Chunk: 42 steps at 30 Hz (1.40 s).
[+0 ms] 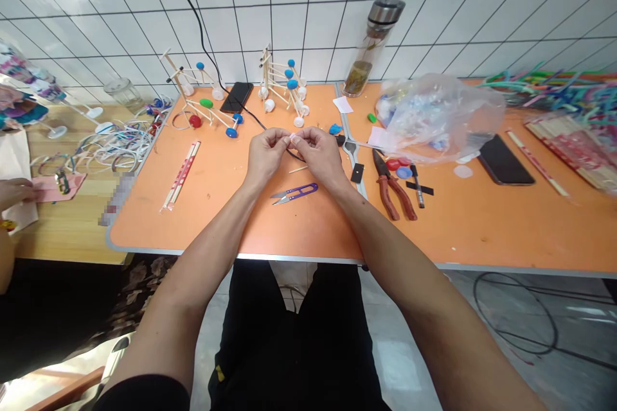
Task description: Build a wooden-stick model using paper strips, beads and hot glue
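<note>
My left hand (268, 153) and my right hand (319, 153) meet fingertip to fingertip above the orange table (299, 231). Both are closed in a pinch on a small whitish piece (292, 138), mostly hidden by the fingers, so its kind is unclear. Purple thread snips (301, 192) lie just below the hands. A short wooden stick (298, 169) rests between the wrists. Behind the hands stands a frame of sticks (284, 96) with blue and white round caps. A second stick frame (193, 103), with red, green and blue caps, is to the left.
Pliers (391, 186), a marker (417, 186) and a plastic bag (443, 115) lie to the right. Two phones (506, 159) (237, 97) and wrapped chopsticks (181, 174) are on the table. A glass bottle (369, 48) stands at the wall. Another person's hand (17, 192) is at far left.
</note>
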Motion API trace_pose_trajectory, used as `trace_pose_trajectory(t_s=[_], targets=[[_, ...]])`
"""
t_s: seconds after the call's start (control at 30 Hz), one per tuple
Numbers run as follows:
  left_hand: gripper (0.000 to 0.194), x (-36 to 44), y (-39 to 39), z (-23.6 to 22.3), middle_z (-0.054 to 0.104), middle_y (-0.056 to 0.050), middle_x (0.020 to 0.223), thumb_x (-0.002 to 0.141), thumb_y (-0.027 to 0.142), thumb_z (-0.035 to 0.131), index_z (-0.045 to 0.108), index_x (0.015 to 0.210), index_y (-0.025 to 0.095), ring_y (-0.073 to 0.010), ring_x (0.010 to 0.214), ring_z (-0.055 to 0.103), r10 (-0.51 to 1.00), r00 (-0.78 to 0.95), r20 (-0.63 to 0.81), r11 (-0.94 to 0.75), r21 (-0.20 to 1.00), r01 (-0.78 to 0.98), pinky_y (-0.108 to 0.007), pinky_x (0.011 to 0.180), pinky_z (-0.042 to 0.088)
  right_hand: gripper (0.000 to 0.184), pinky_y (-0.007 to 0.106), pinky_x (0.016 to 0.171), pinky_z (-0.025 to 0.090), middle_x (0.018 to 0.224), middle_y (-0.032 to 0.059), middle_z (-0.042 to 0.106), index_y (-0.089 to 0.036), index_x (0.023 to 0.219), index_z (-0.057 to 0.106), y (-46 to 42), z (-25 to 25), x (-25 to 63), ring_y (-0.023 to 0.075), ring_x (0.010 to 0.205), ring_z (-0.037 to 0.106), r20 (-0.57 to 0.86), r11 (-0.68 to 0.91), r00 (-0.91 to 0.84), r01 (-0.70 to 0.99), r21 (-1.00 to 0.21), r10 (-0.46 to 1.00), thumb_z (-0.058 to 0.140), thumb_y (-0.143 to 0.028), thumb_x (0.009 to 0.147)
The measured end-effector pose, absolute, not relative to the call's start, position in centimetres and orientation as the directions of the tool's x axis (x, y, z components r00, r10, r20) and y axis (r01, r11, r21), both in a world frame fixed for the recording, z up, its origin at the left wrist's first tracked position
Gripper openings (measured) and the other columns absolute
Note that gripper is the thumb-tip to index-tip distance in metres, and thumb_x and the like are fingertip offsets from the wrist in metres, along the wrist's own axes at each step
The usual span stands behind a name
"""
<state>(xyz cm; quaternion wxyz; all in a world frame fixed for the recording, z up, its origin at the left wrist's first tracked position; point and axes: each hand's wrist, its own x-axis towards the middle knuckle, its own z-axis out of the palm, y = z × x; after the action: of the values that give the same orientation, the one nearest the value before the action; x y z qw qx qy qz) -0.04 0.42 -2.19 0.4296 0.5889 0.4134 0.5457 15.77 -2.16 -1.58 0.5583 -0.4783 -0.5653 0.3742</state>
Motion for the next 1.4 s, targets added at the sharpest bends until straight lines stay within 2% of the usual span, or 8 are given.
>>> trace_pose_trajectory(t_s=[0.13, 0.27, 0.43, 0.63, 0.83, 1.13, 1.4], targets=[[0.012, 0.0, 0.5, -2.3, 0.084, -0.003, 0.086, 0.095, 0.012, 0.08, 0.079, 0.086, 0.021, -0.0195, 0.083, 0.082, 0.95, 0.061, 0.308, -0.31, 0.95, 0.032, -0.033, 0.086, 0.064, 0.022, 0.033, 0.068, 0.044, 0.073, -0.0015, 0.07, -0.023, 0.082, 0.072, -2.1, -1.7, 15.9, 0.0152, 0.067, 0.057, 0.286, 0.275, 0.085, 0.12, -0.954, 0.955, 0.079, -0.033, 0.101], [0.011, 0.1, 0.4, -2.4, 0.086, -0.003, 0.088, 0.094, 0.012, 0.078, 0.081, 0.089, 0.021, -0.0203, 0.085, 0.082, 0.94, 0.062, 0.335, -0.339, 0.938, 0.078, -0.034, 0.088, 0.064, 0.026, 0.032, 0.067, 0.043, 0.072, -0.0019, 0.069, -0.024, 0.081, 0.071, -2.1, -1.7, 15.9, 0.0156, 0.068, 0.058, 0.278, 0.268, 0.089, 0.108, -0.957, 0.956, 0.082, -0.037, 0.1], [0.009, 0.0, 0.1, -2.5, 0.088, -0.003, 0.091, 0.097, 0.016, 0.079, 0.084, 0.093, 0.022, -0.0214, 0.087, 0.081, 0.926, 0.036, 0.376, -0.374, 0.901, 0.221, -0.034, 0.089, 0.061, 0.027, 0.032, 0.068, 0.045, 0.075, -0.0011, 0.071, -0.024, 0.083, 0.072, -2.0, -1.8, 15.9, 0.0158, 0.069, 0.059, 0.282, 0.271, 0.095, 0.118, -0.955, 0.955, 0.083, -0.039, 0.102], [0.009, -0.1, -0.7, -2.4, 0.09, -0.003, 0.099, 0.101, 0.02, 0.083, 0.086, 0.095, 0.027, -0.0275, 0.099, 0.08, 0.874, 0.012, 0.486, -0.428, 0.759, 0.491, -0.042, 0.097, 0.057, 0.029, 0.033, 0.068, 0.043, 0.074, -0.002, 0.068, -0.023, 0.085, 0.073, -1.8, -2.4, 16.1, 0.0153, 0.068, 0.057, 0.316, 0.307, 0.083, 0.101, -0.946, 0.945, 0.084, -0.043, 0.102], [0.012, -0.1, -1.4, -1.8, 0.09, -0.005, 0.107, 0.106, 0.021, 0.079, 0.087, 0.102, 0.029, -0.0312, 0.113, 0.08, 0.856, 0.049, 0.514, -0.404, 0.608, 0.684, -0.046, 0.104, 0.056, 0.034, 0.032, 0.068, 0.045, 0.073, -0.0024, 0.067, -0.023, 0.086, 0.071, -1.8, -2.5, 16.1, 0.0155, 0.068, 0.058, 0.307, 0.298, 0.071, 0.113, -0.948, 0.949, 0.085, -0.05, 0.102], [0.014, -0.1, -1.2, -2.3, 0.087, -0.007, 0.104, 0.108, 0.024, 0.076, 0.088, 0.104, 0.03, -0.0324, 0.114, 0.078, 0.824, 0.056, 0.564, -0.419, 0.539, 0.73, -0.048, 0.106, 0.053, 0.024, 0.032, 0.067, 0.046, 0.072, -0.0024, 0.068, -0.023, 0.086, 0.07, -1.8, -2.5, 16.0, 0.0153, 0.067, 0.058, 0.294, 0.287, 0.078, 0.086, -0.954, 0.953, 0.08, -0.038, 0.102], [0.013, 0.3, -1.4, -2.4, 0.085, -0.008, 0.101, 0.105, 0.022, 0.078, 0.088, 0.1, 0.029, -0.0338, 0.114, 0.076, 0.812, 0.011, 0.584, -0.425, 0.577, 0.697, -0.048, 0.108, 0.05, 0.02, 0.032, 0.068, 0.048, 0.073, -0.0022, 0.069, -0.024, 0.086, 0.07, -1.9, -2.3, 15.6, 0.0152, 0.067, 0.059, 0.275, 0.268, 0.112, 0.075, -0.961, 0.955, 0.079, -0.032, 0.102]])
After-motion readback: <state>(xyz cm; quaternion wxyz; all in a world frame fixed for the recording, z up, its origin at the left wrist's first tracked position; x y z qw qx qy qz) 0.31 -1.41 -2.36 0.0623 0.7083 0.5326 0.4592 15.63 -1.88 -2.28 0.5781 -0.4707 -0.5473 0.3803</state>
